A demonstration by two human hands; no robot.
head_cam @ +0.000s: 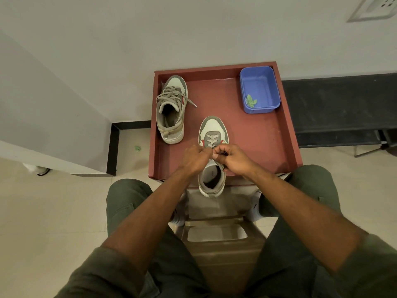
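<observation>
Shoe (213, 128): grey and white, on the red worktop (253, 145), heel over the near edge.
Left hand (196, 158): fingers curled, pinching the laces (211, 140).
Right hand (233, 157): pinching the same laces, just beside the left.
Far left: second shoe (171, 108).
Far right: blue tub (261, 82).

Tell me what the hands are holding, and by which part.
The left hand and the right hand each pinch the lace of the near shoe, close to the top of the lacing.
</observation>
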